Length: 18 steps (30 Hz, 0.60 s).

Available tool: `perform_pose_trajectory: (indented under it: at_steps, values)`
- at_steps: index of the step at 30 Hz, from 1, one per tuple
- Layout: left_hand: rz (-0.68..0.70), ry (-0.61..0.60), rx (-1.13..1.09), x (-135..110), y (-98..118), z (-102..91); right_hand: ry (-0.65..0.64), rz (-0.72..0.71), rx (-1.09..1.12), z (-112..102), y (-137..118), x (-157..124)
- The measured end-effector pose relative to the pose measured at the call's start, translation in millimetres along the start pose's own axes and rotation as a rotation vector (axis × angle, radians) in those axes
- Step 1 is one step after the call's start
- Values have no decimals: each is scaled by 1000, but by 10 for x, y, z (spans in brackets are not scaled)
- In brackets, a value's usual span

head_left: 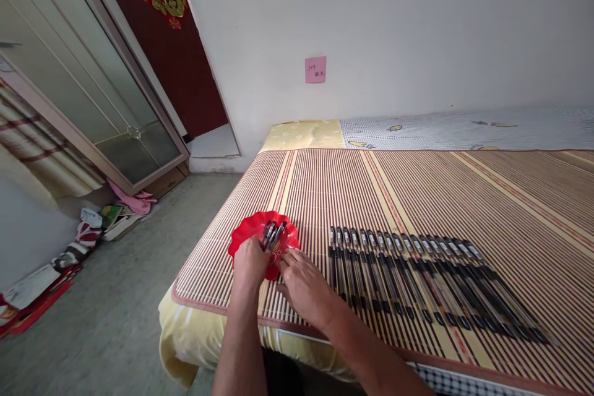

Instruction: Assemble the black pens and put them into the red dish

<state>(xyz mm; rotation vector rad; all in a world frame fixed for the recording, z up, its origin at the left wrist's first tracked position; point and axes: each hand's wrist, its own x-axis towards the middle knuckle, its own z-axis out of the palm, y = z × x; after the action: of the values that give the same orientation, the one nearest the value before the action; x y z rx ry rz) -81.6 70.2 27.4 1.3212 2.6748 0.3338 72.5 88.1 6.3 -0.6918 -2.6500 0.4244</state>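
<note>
A red scalloped plate (241,232) lies near the left front corner of the bamboo mat. Over its left part, my left hand (249,258) is closed around a few black-capped pens (273,232), whose capped ends stick up past the fingers; their lower parts are hidden. My right hand (304,281) reaches over the plate's right rim. Its fingers are bent and the thumb is apart from them, with no pen visible between. To the right, several clear-barrelled black pens (399,266) lie side by side in a slanting row, caps pointing away from me.
The bamboo mat (334,185) covers a bed with a yellow sheet (199,340) hanging at the front edge. A white wall with a pink note (315,69) stands behind. Left are grey floor (153,260), a sliding glass door (106,74) and piled items (88,229).
</note>
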Motion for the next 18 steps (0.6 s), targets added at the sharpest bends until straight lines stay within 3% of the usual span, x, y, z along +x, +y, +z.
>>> perform_pose_trajectory:
  at_steps: [8,18]
  values:
    - [39,-1,-4,1,-21,15,-28,11,-4,-35,-2,6]
    - [-7,33,0,-3,-41,38,-35,12,27,-41,-10,6]
